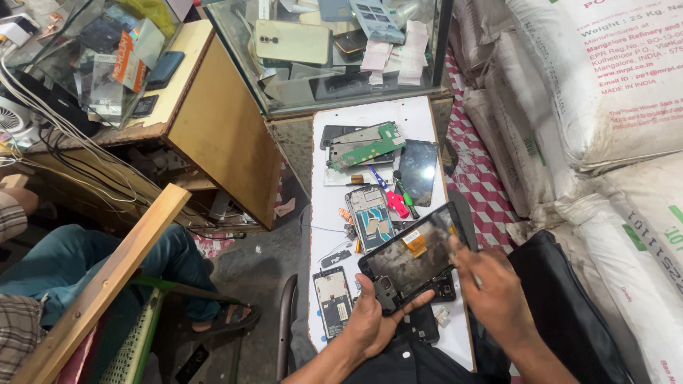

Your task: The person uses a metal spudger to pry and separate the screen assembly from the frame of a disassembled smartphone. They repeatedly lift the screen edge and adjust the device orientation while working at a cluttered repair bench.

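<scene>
Left hand (370, 323) grips the opened phone (416, 256) at its lower-left corner: thumb over the top face, the other fingers wrapped underneath, clamped on the frame. Phone is tilted, back cover off, dark inner plate and an orange flex strip exposed.

Right hand (498, 291) sits at the phone's right edge, fingers bunched close together and touching the rim. Motion blur, so can't tell if it pinches a tool or just the edge.

Phone is held just above the near end of the white board (420, 117).

Relative to the phone:
- just left, on the board: a second stripped phone (333, 297), flat, face up.
- just beyond: a phone frame (371, 217) with its internals showing.
- beyond that: a pink-handled tool (398, 203), a dark screen panel (418, 171), then green circuit boards (366, 146).
- far beyond: glass case (341, 53) filled with phones and papers.
- right: stacked white sacks (605, 92).
- far left: another person's leg in teal trousers (85, 259).
</scene>
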